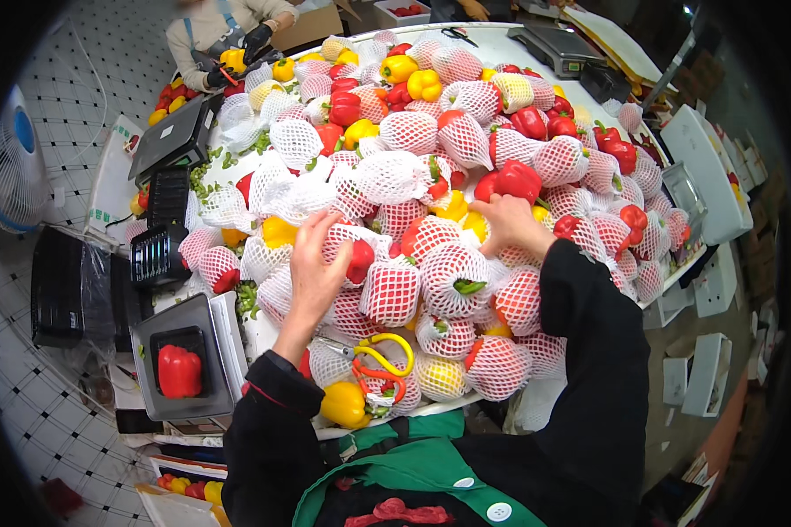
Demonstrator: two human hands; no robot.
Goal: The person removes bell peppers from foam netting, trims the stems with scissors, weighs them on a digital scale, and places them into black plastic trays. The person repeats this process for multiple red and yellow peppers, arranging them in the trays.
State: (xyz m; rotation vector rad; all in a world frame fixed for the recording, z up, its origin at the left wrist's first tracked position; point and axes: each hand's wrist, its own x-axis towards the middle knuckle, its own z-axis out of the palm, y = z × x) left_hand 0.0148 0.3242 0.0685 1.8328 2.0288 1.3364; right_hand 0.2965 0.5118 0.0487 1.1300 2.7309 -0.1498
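My left hand [318, 268] has its fingers spread and curved beside a partly sleeved red pepper [359, 260], among many bell peppers in white foam-net sleeves [448, 281]. Just below a bare red pepper [514, 184], my right hand [514, 228] rests with thumb and fingers apart, near yellow peppers [451, 209]; whether it touches them is hard to tell. Scissors with yellow and orange handles [380, 358] lie at the near edge beside a yellow pepper [345, 407]. At the left, a red pepper [179, 370] sits in a black tray on a scale [215, 345].
A co-worker [215, 39] in gloves holds a yellow pepper at upper left. A fan [18, 167] and black tray stacks [160, 253] are on the left. Another scale [558, 48] is on the far edge; white foam boxes [705, 176] are on the right.
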